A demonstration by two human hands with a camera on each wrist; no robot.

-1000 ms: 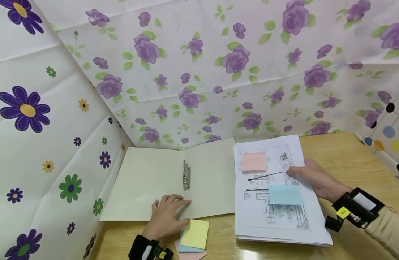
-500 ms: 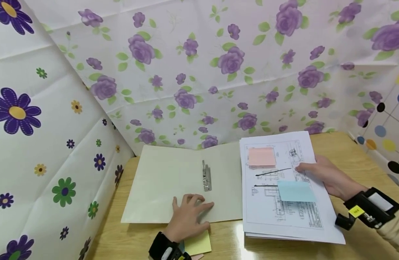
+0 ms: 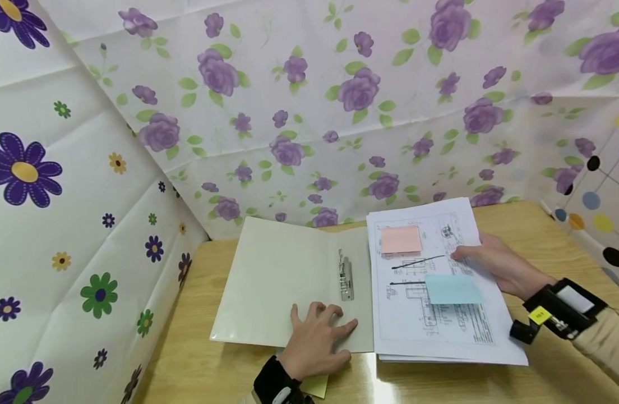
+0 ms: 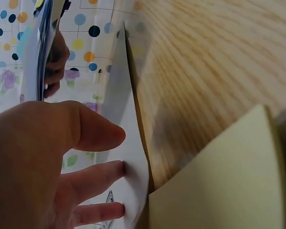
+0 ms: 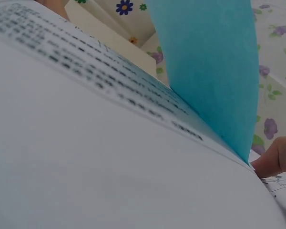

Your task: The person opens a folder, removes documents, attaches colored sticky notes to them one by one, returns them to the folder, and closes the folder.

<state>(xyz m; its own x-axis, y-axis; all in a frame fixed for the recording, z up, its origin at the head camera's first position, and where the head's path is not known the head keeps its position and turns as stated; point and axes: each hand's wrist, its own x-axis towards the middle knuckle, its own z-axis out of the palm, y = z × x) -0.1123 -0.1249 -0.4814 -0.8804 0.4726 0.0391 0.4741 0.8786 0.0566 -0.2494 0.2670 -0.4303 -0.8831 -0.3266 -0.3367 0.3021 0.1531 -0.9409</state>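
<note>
An open cream file folder (image 3: 274,280) lies on the table, a metal lever clip (image 3: 346,275) along its spine. My left hand (image 3: 317,342) rests spread on its lower part; in the left wrist view the fingertips (image 4: 115,210) press near the folder's edge. My right hand (image 3: 501,266) grips a stack of printed drawings (image 3: 405,331) by its right edge, thumb on top. The stack is raised and overlaps the folder's right part, hiding it. On the top sheet are a pink sticky note (image 3: 400,239) and a blue sticky note (image 3: 453,289).
A pad of yellow sticky notes (image 3: 314,387) lies below the folder, mostly hidden by the left hand and wrist. Behind the wooden table (image 3: 188,314) stands a rose-patterned backdrop (image 3: 289,112). Patterned sheets also close off the left and right sides.
The folder has slid to the right under my left hand, so its right part passes behind the paper stack. My right hand keeps its grip on the papers.
</note>
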